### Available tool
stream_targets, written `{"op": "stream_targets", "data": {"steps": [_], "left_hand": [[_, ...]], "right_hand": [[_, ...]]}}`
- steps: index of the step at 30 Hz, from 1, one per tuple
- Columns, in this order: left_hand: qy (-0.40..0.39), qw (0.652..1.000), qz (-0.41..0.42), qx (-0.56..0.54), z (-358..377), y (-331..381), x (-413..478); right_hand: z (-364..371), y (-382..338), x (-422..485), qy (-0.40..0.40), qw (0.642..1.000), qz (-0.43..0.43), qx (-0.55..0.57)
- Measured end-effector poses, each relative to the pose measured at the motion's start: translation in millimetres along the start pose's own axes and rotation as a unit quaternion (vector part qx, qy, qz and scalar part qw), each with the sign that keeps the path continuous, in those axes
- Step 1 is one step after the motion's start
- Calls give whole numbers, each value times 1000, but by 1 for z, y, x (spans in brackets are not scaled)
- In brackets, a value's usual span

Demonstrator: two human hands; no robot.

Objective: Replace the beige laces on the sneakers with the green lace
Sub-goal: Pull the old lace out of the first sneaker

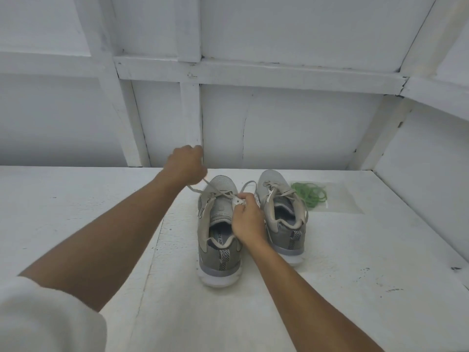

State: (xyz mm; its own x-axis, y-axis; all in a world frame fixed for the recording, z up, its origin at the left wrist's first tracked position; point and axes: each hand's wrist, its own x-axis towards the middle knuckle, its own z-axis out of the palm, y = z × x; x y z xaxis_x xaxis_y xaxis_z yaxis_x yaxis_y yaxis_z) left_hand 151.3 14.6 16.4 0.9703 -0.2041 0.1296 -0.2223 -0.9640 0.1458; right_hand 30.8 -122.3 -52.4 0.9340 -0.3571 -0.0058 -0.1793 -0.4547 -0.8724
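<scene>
Right grip: right hand [247, 219] is curled over the right edge of the left sneaker [219, 255], thumb and fingers pinching the eyelet flap where the beige lace [203, 188] crosses.
Left sneaker: stands on the white table [355, 262], heel toward the person, tongue bared, lace crossing only at its far eyelets.
Left grip: left hand [186, 165], raised beyond and left of the left sneaker's toe, makes a fist round the beige lace, which runs up taut from the eyelets.
Right sneaker [284, 232]: just right of the left sneaker, parallel, set slightly farther back, its own beige lace threaded.
Green lace [311, 194]: loose coil right of the left sneaker, past the right sneaker, lying on a clear plastic bag [347, 199].
Wall [291, 128]: white panels beyond the left sneaker's toe.
</scene>
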Motion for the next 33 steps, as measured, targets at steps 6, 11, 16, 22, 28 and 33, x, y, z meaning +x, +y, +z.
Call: {"op": "stream_targets", "data": {"steps": [6,11,16,22,28,33], "left_hand": [[-149,984,91,41,37,49,-25],[-80,993,75,53,16,30,-12],[12,999,-39,22,-17,-18,8],[-61,994,80,-47,13,10,-13],[-125,983,115,-62,38,40,-22],[-45,995,80,-41,16,10,-5]], "right_hand": [[2,1,0,7,1000,-5,11],[0,0,0,10,1000,-7,12],[1,1,-1,5,1000,-6,11],[1,0,-1,11,1000,-2,8],[-1,-1,-1,8,1000,-12,14],[1,0,0,7,1000,-2,14]]}}
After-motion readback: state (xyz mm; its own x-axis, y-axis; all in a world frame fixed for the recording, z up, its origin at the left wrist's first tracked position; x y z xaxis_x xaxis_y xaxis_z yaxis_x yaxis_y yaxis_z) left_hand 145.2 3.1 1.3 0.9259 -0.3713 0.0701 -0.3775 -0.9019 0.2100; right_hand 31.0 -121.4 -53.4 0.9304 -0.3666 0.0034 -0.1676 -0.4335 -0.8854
